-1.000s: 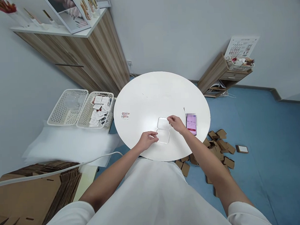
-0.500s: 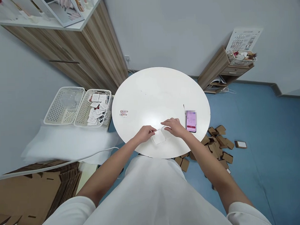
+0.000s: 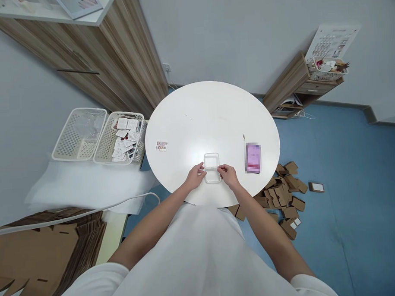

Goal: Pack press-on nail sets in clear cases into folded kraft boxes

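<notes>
A small clear plastic hinged case (image 3: 212, 167) lies open and flat near the front edge of the round white table (image 3: 212, 117). My left hand (image 3: 195, 177) pinches the case's left side with curled fingers. My right hand (image 3: 229, 174) pinches its right side. A small strip of pink and red press-on nails (image 3: 161, 146) lies apart at the table's left. A phone with a pink screen (image 3: 252, 157) rests to the right of my right hand.
Two white perforated baskets (image 3: 78, 134) stand on a low surface at the left, one holding several printed cards (image 3: 124, 137). Flat cardboard sheets (image 3: 42, 252) lie at the lower left. Small brown boxes (image 3: 283, 194) are scattered on the blue floor at the right. Wooden cabinets stand behind.
The case, folded between my hands half a second ago, now lies spread open on the table. Both hands have come to its two sides, nearer the front edge.
</notes>
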### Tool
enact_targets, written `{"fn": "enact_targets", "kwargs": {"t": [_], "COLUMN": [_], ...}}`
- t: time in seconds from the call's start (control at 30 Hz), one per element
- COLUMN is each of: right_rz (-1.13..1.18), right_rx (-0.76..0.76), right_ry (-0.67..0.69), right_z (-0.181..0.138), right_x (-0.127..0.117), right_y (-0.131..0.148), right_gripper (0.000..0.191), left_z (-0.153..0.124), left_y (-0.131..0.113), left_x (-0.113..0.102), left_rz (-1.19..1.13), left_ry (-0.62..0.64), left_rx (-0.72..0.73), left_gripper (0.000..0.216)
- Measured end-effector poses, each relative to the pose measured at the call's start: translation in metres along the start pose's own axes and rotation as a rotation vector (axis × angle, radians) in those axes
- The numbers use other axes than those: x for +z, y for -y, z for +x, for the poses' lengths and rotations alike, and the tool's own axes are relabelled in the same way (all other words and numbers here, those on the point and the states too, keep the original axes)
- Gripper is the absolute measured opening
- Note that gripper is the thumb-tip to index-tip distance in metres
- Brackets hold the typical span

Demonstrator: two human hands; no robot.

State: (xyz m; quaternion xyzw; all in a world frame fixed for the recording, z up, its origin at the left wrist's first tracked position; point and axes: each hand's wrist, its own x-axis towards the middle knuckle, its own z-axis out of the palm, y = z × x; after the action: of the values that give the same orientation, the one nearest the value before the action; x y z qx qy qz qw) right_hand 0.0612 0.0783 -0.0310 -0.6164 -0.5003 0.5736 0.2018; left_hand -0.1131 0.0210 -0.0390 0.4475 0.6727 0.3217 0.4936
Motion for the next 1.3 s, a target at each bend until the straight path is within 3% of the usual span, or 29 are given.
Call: {"fn": "enact_targets", "kwargs": {"t": [0.23,0.67,1.0,1.3], "right_rz": [0.030,-0.169,-0.135,-0.135], "right_rx": [0.061,-0.077,0.001,0.015], "right_ry": [-0.077,-0.106,-0.041,-0.038], "right_z": [0.017,0.041,0.009,0.013], "right_x": [0.014,0.011,0.009,0.008], "right_y": [-0.013,-0.013,-0.014,-0.008], "right_gripper": [0.028,0.041,0.045,0.048], "left_z": [0.027,0.055,0.021,0.024], "left_y": [0.009,-0.002,0.008,0.000], "left_x": [0.009,0.011,0.017,0.019], "left_rz": [0.063,0.054,-0.130,-0.149], "left_ry": [0.006,0.011,-0.040,-0.069], "left_rx": [-0.034,-0.056,-0.146,-0.134], "left_gripper": [0.048,0.063,0.060,0.061]}}
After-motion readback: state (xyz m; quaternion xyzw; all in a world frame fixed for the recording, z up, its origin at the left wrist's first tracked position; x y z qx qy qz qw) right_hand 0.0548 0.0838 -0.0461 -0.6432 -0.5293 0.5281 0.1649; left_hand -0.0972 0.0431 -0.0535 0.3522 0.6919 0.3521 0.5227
